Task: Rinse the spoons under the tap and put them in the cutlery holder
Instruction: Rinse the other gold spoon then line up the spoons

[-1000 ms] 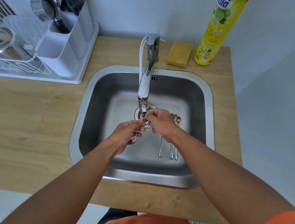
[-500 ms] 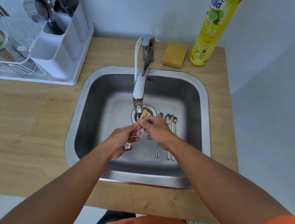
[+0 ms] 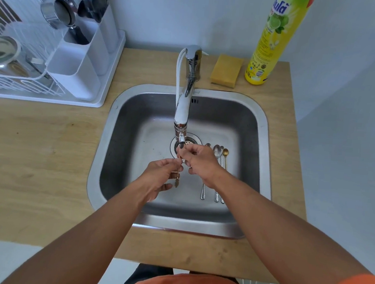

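A thin gold spoon (image 3: 177, 172) with a small ornament on its handle end is held over the steel sink (image 3: 262, 134), its bowl right under the tap spout (image 3: 181, 128). My left hand (image 3: 160, 173) pinches the handle. My right hand (image 3: 199, 162) grips the bowl end with its fingertips. Several more spoons (image 3: 219, 154) lie side by side on the sink floor, to the right of the drain and partly under my right wrist. The white cutlery holder (image 3: 86, 51) stands on the dish rack at the back left, with forks and spoons in its far compartment.
A white dish rack (image 3: 18, 79) with metal bowls and a strainer fills the left counter. Behind the sink sit a yellow sponge (image 3: 226, 70) and a tall yellow dish-soap bottle (image 3: 273, 43). The wooden counter (image 3: 35, 152) stretches left of the sink.
Both hands stay under the spout with the gold spoon; the spoon has turned in my fingers, so its ornament end now shows darker and edge-on. The view has shifted slightly.
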Demonstrator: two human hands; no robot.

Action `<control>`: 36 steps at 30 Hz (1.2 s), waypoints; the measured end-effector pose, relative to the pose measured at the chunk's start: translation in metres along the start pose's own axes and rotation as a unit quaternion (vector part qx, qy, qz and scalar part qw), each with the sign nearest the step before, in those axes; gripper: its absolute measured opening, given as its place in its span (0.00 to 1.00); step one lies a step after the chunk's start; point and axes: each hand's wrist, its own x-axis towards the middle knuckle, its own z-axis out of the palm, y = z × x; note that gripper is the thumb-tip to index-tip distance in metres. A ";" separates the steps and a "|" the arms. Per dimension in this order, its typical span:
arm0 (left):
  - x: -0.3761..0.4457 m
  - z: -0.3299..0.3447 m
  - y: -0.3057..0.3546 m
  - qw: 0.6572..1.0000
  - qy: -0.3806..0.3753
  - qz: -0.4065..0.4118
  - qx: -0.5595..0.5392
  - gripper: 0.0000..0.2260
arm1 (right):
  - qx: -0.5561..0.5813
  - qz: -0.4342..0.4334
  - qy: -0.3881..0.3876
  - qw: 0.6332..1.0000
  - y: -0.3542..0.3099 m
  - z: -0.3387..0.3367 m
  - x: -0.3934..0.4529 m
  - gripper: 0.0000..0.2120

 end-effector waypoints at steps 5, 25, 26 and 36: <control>-0.009 0.001 -0.011 0.999 0.006 0.012 0.038 0.11 | -0.035 -0.006 0.035 0.999 0.000 -0.002 -0.001 0.08; -0.005 -0.004 -0.012 0.999 -0.030 0.009 0.016 0.11 | 0.021 0.034 0.027 0.999 0.001 0.002 -0.003 0.08; -0.005 -0.005 -0.012 0.999 -0.024 0.011 0.018 0.11 | 0.018 0.033 0.030 0.999 0.000 0.002 -0.003 0.08; 0.005 0.012 -0.014 0.991 0.052 0.085 0.088 0.09 | -0.131 -0.004 0.087 0.988 0.004 -0.001 -0.008 0.11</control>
